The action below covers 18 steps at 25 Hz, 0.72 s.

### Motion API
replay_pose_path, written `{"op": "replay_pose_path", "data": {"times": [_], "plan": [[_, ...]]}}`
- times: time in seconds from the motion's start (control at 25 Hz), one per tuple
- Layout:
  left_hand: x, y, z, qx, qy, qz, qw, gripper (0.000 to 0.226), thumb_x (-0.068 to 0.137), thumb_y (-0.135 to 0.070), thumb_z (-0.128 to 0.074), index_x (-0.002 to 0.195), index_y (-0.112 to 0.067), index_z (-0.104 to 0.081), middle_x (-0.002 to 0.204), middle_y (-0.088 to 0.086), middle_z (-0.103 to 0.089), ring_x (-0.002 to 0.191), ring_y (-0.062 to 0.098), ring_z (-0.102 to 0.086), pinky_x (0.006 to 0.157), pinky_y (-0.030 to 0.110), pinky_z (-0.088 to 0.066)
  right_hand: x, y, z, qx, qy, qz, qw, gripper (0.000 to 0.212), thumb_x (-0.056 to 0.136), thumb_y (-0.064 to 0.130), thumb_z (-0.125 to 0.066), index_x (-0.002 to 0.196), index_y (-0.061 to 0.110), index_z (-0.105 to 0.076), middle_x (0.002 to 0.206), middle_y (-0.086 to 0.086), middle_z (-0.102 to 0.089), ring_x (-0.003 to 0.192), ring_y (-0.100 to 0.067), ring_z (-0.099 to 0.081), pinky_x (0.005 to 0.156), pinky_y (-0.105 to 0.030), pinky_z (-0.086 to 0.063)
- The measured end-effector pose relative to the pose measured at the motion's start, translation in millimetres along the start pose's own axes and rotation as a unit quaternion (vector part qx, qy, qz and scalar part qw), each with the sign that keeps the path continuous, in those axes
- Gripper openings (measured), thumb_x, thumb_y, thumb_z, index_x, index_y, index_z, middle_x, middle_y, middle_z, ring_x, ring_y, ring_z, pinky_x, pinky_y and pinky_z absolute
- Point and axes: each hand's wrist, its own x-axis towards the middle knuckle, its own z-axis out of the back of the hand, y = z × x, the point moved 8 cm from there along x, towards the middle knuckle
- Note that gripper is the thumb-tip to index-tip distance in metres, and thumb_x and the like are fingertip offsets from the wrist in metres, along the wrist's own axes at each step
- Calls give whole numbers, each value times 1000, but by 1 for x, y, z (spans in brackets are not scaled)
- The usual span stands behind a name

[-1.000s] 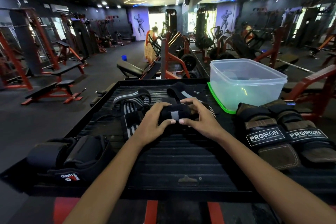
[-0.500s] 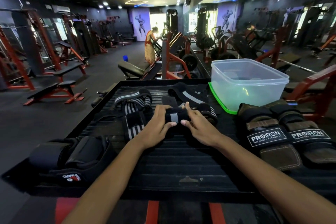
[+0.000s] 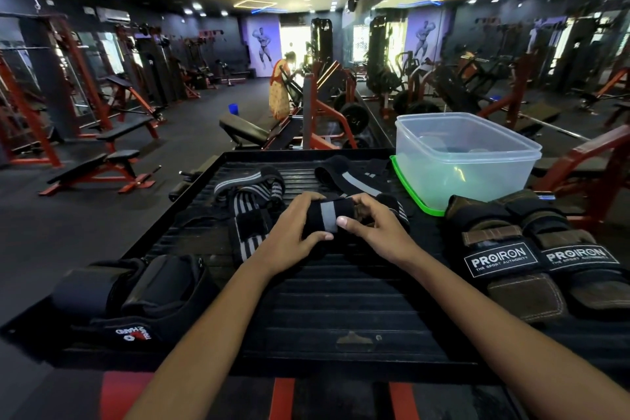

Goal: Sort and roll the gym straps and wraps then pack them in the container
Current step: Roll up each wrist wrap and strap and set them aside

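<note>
Wrap (image 3: 325, 220) first: it is black cloth with one grey stripe across it, and it is rolled into a short fat bundle. It sits between both hands, just above the black ribbed tray (image 3: 341, 303).

The left hand (image 3: 293, 232) curls round the left end of the wrap, with its fingers over the top and its thumb underneath. The right hand (image 3: 371, 232) grips the right end, and its thumb presses on the front beside the grey stripe. Both hands are closed on the wrap (not squeezed flat, just curled).

The wrap lies sideways, so its long way runs from the left hand to the right hand. The grey stripe goes round it the other way.

Behind the left hand lies a striped wrap (image 3: 252, 201), black and grey, loose and not rolled. Behind the right hand is another black wrap (image 3: 354, 174) with a grey line, also loose. Past the right hand, farther back, stands a clear plastic box (image 3: 467, 160) on a green lid (image 3: 409, 187). It looks like it has nothing in it. To the right of the right hand lie two brown and black gloves (image 3: 531, 256) with white words on them. Near the left arm sits a dark padded strap (image 3: 136, 293).
</note>
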Motion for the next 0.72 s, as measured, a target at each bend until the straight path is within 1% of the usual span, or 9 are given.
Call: {"op": "replay_pose_path", "data": {"times": [0.08,0.12,0.2,0.28,0.32,0.4,0.52,0.6,0.72], "plan": [[0,0,4,9,-23,-6,1000,47,81,-22,-76,120,-13,-51,112,-3,-57,100,6,-53,86,9,-38,1,-1,0,6,-5,-3,1000,22,87,21,-70,105,13,-61,96,-8,-69,85,-9,-60,80,-26,-48],[0,-1,6,10,-31,-9,999,46,80,-20,-77,118,-12,-53,110,-3,-59,98,5,-54,85,8,-38,1,-1,0,7,-5,-3,1000,24,86,21,-72,106,14,-62,96,-6,-68,85,-8,-60,80,-26,-48],[0,-3,8,15,-38,-18,999,43,80,-17,-76,117,-10,-55,108,-2,-60,97,6,-54,84,7,-39,0,4,1,10,3,7,1000,35,81,19,-77,112,18,-61,102,4,-66,88,-2,-60,80,-20,-47],[0,-5,8,17,-37,-26,999,42,81,-15,-74,118,-11,-55,108,-3,-59,97,6,-54,85,7,-38,-2,10,0,4,19,32,999,49,75,13,-81,117,23,-58,110,6,-63,92,0,-60,79,-16,-47],[0,-5,8,18,-36,-29,999,43,81,-15,-74,118,-11,-55,109,-3,-59,98,6,-53,86,7,-37,-2,12,0,-5,22,43,999,50,73,10,-82,115,24,-59,110,6,-64,92,-2,-61,79,-17,-48],[-1,-7,7,20,-37,-37,998,45,80,-17,-75,120,-12,-54,111,-4,-58,100,4,-52,88,6,-36,-2,13,4,-1,11,49,999,47,69,7,-84,108,23,-63,108,3,-67,94,-7,-64,80,-18,-49],[-2,-11,9,17,-48,-48,998,48,82,-19,-74,124,-11,-53,113,-7,-54,103,0,-49,91,6,-34,-2,18,9,39,-3,50,998,44,69,4,-84,108,14,-67,106,-3,-70,97,-11,-66,84,-18,-50],[-3,-15,12,17,-60,-57,996,49,83,-19,-74,126,-11,-52,115,-7,-53,106,2,-50,93,9,-35,-2,22,11,61,-13,59,996,41,71,4,-82,109,12,-68,105,-4,-71,98,-13,-67,87,-21,-51],[-3,-17,15,19,-77,-63,995,51,81,-18,-75,126,-12,-53,117,-4,-56,109,7,-52,97,14,-38,-2,23,12,78,-28,67,994,40,71,2,-81,109,10,-69,105,-4,-72,100,-13,-67,88,-22,-51]]}}
